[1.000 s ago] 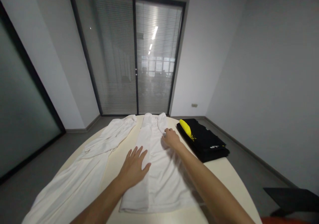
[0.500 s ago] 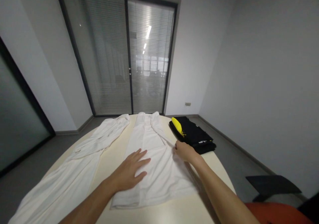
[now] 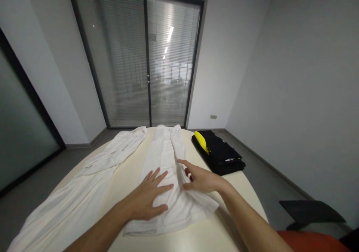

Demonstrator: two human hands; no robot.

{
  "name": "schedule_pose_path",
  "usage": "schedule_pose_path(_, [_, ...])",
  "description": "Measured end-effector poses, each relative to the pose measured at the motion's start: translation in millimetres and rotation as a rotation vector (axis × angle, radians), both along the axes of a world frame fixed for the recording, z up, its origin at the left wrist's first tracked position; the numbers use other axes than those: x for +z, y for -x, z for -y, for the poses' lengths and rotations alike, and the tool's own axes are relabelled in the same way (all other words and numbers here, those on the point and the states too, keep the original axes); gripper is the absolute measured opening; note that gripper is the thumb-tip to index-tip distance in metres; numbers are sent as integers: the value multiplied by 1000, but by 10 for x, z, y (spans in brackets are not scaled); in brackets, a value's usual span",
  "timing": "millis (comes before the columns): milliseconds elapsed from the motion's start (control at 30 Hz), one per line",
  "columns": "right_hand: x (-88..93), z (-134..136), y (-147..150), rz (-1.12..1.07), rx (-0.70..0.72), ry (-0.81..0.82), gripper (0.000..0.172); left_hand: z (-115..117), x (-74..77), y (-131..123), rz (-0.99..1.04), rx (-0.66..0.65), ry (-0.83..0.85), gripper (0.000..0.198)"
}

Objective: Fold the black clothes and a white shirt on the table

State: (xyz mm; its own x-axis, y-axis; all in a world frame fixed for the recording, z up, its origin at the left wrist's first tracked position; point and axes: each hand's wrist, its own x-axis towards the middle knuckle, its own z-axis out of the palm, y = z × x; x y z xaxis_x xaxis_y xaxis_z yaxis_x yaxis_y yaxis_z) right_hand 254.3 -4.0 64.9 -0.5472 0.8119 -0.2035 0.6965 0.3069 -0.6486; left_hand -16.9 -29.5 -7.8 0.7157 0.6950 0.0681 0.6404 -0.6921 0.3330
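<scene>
A white shirt [image 3: 161,153] lies lengthwise on the round table, its hem toward me and its right side folded inward. My left hand [image 3: 148,196] rests flat on the left part of the cloth, fingers spread. At the folded right edge is my right hand [image 3: 198,177], its index finger stretched out and its thumb apart, touching the fabric. Its other fingers are curled and partly hidden. Below this hand the lower right corner of the shirt still flares outward.
Another white garment [image 3: 98,173] is spread along the left side of the pale table [image 3: 179,242]. Folded black clothing [image 3: 221,151] with a yellow print sits at the right edge. A red and black chair [image 3: 311,240] stands at the lower right. Glass panels and walls surround the table.
My right hand has moved left, bringing the shirt's right edge inward over the middle, and its fingers have spread. My left hand stays on the cloth. The view has shifted slightly.
</scene>
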Motion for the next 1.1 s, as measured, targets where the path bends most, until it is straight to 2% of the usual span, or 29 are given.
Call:
schedule_pose_path(233, [-115, 44, 63, 295, 93, -61, 89, -2, -42, 11, 21, -23, -40, 68])
schedule_pose_path(333, [-65, 26, 55, 174, 156, 8, 87, 3, -42, 12, 13, -40, -38, 73])
schedule_pose_path(433, [-13, 18, 79, 24, 138, 16, 71, 13, -33, 14, 28, -59, -44, 73])
schedule_pose_path(533, [-19, 15, 107, -1, 178, 79, 59, 23, -30, 9, 60, -57, -53, 71])
schedule_pose_path(633, [-71, 6, 118, 22, 275, 197, 63, 26, -40, 0, 68, -24, -54, 68])
schedule_pose_path(767, [-144, -8, 105, 32, 345, 272, 71, 23, -66, -1, 52, -8, -58, 61])
schedule_pose_path(833, [-168, -10, 94, 63, 375, 299, 61, 21, -82, 7, 60, -12, -69, 61])
schedule_pose_path(967, [-191, -13, 77, 144, 372, 187, 36, 17, -99, 25, 84, -26, -79, 62])
schedule_pose_path(1100, [-186, -31, 73, 85, 376, 164, 25, 13, -96, 30, 84, -36, -67, 62])
